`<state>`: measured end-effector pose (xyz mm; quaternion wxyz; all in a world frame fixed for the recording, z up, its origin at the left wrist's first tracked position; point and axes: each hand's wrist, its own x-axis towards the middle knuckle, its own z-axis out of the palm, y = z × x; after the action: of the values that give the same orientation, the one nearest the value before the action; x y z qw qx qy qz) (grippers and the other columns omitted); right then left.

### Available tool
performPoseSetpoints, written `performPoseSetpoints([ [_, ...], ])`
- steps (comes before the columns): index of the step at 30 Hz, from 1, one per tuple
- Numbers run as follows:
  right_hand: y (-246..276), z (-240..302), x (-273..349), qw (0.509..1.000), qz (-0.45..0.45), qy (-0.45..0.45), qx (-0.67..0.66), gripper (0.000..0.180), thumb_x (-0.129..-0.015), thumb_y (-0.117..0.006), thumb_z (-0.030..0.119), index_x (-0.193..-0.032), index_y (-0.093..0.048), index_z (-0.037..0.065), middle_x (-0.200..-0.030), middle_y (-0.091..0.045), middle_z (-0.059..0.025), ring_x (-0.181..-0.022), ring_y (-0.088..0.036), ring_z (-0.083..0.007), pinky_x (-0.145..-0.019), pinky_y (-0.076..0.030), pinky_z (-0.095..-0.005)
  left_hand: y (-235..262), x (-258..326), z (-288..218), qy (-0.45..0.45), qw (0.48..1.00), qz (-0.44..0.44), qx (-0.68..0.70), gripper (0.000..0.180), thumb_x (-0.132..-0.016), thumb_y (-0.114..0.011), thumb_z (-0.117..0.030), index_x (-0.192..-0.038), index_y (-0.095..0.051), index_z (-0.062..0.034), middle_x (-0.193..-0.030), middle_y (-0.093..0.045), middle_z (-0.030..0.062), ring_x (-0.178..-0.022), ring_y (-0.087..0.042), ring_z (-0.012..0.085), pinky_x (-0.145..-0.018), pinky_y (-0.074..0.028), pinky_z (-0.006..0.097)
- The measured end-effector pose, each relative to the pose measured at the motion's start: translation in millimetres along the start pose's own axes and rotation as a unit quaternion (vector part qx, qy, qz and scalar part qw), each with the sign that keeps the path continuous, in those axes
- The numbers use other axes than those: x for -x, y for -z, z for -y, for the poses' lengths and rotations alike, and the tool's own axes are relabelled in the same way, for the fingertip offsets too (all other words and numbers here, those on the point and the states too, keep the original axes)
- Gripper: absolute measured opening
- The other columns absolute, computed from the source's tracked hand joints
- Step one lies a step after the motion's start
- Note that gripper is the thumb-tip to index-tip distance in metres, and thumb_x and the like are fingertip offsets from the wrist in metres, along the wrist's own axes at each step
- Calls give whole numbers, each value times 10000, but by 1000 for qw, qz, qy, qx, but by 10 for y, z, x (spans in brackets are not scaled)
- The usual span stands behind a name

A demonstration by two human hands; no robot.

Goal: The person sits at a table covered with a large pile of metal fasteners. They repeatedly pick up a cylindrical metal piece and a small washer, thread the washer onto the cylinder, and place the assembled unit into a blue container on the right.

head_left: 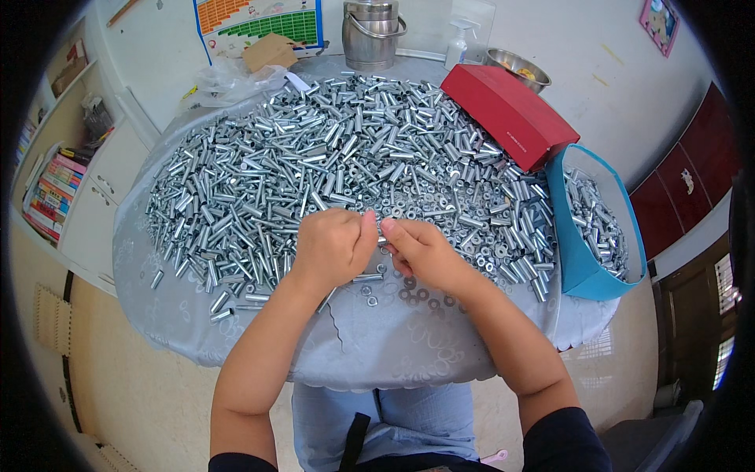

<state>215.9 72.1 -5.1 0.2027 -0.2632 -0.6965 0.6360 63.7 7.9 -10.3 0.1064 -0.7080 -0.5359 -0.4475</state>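
1. Both forearms come up from the lower edge over a lap in pale blue trousers and meet above the near part of a round table (377, 354) covered with a light grey patterned cloth.
2. At the left hand (330, 245), the grip is curled into a loose fist, thumb and forefinger pinched at its right side on a small metal piece (381, 236), most of which is hidden between the two hands.
3. At the right hand (421, 253), the grip is narrow, with the fingertips pressed to the same small metal piece, so the two hands touch at that spot.
4. Just below the hands, loose washers (409, 293) and a few short sleeves lie on bare cloth.
5. Beyond the hands, a broad heap of silvery metal sleeves (314, 157) covers most of the table, with washers and nuts mixed in on its right part.
6. A blue bag (586, 267) stands open at the table's right edge, partly filled with more sleeves.
7. A long red box (507, 114) lies tilted on the far right of the heap, touching the bag's rim.
8. At the far edge stand a steel lidded pot (371, 33), a pump bottle (458, 46) and a steel bowl (515, 67); a crumpled clear plastic bag (228, 80) lies to the left.
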Motion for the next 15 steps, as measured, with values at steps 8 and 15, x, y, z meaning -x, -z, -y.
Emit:
performPoseSetpoints([
  [8, 14, 57, 10, 992, 33, -83, -90, 445, -888, -466, 435, -673, -471, 45, -526, -403, 6, -428, -392, -100, -410, -305, -236, 18, -12, 8, -51, 998, 2, -21, 230, -776, -513, -29, -549, -504, 7, -522, -506, 121, -431, -476, 276, -408, -364, 364],
  [15, 100, 82, 19, 977, 67, -151, -139, 424, -891, -469, 410, -649, -461, 62, -511, -411, -1, -433, -402, -121, -428, -331, -255, 6, -26, -8, -65, 998, -3, -15, 241, -787, -510, -37, -550, -493, 4, -513, -485, 105, -437, -466, 268, -408, -354, 360],
])
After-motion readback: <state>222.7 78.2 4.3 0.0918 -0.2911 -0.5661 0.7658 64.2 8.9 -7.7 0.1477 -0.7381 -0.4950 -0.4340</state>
